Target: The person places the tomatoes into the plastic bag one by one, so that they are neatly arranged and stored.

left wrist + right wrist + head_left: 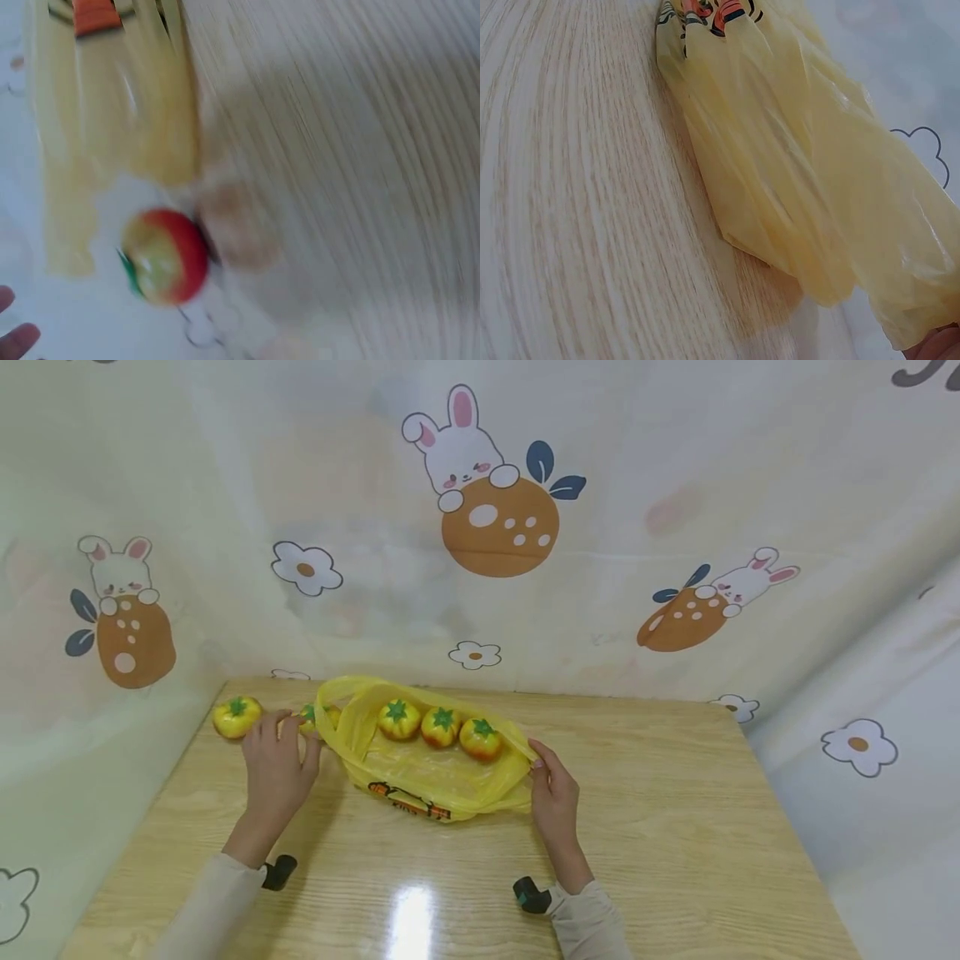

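A yellow plastic bag (431,785) lies with its mouth spread toward me on the table. Three yellow-and-red persimmon-like fruits (441,727) with green leafy tops sit in a row inside it. At the bag's right edge, my right hand (557,789) pinches the plastic between thumb and fingers; its fingertips (934,346) show at the corner of the right wrist view. My left hand (279,768) holds nothing, its fingers spread loosely by the bag's left handle. Another such fruit (166,256) sits beside the bag, partly hidden behind the handle in the head view.
One more fruit (237,717) sits at the table's far left corner, left of my left hand. The wooden table (660,827) ends against a hanging cloth (360,610) printed with rabbits and flowers, which also closes off both sides.
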Motion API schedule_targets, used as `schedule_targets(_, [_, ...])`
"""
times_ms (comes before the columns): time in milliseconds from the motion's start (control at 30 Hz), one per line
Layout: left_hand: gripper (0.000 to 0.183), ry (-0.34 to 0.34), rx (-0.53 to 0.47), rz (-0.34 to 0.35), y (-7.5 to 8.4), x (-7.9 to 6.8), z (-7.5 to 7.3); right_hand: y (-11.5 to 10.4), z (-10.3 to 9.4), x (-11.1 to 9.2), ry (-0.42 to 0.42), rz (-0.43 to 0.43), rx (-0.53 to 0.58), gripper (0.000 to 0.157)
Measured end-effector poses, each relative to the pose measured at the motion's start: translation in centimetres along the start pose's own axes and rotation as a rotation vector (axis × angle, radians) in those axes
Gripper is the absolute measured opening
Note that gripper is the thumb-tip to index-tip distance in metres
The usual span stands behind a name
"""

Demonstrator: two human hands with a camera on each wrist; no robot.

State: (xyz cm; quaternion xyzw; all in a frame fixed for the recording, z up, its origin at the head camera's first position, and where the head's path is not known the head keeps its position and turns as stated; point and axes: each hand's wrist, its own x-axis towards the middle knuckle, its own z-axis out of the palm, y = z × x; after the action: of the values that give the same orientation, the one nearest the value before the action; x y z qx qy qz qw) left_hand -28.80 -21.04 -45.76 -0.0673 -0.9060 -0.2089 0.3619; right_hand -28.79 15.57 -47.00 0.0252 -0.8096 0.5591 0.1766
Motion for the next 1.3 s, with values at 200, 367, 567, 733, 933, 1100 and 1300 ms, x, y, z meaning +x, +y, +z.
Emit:
schedule_targets(200, [0.020, 0.005, 0.117, -0.050, -3.8, 0.2, -0.6, -2.2, -0.5, -0.3, -0.013, -0.027, 0.001, 0.030])
schedule_targets(367, [0.033, -0.127, 0.169, -0.131, -7.5, 2.1, -0.8, -2.0, -0.7, -0.6, -0.023, -0.051, -0.004, 0.029])
schedule_targets(567, [0.054, -0.438, 0.055, -0.385, -12.1, 3.6, -0.5, -1.4, -0.9, -1.2, -0.008, -0.074, -0.028, 0.028])
schedule_targets(733, [0.055, -0.429, 0.052, -0.438, -13.1, 3.2, -0.2, -1.3, -0.5, -1.1, -0.024, -0.131, -0.043, 0.027])
schedule_targets(933, [0.054, -0.436, 0.024, -0.381, -11.3, 1.9, -0.6, -1.4, -0.3, -0.9, -0.012, -0.123, -0.033, 0.027])
schedule_targets(1100, [0.056, -0.446, 0.009, -0.348, -9.5, 0.0, -1.5, -1.5, 0.5, -0.8, -0.034, -0.065, -0.022, 0.028])
schedule_targets(1300, [0.055, -0.435, 0.022, -0.304, -8.6, -1.6, -2.3, -1.9, 1.8, -1.4, -0.085, -0.039, 0.009, 0.030])
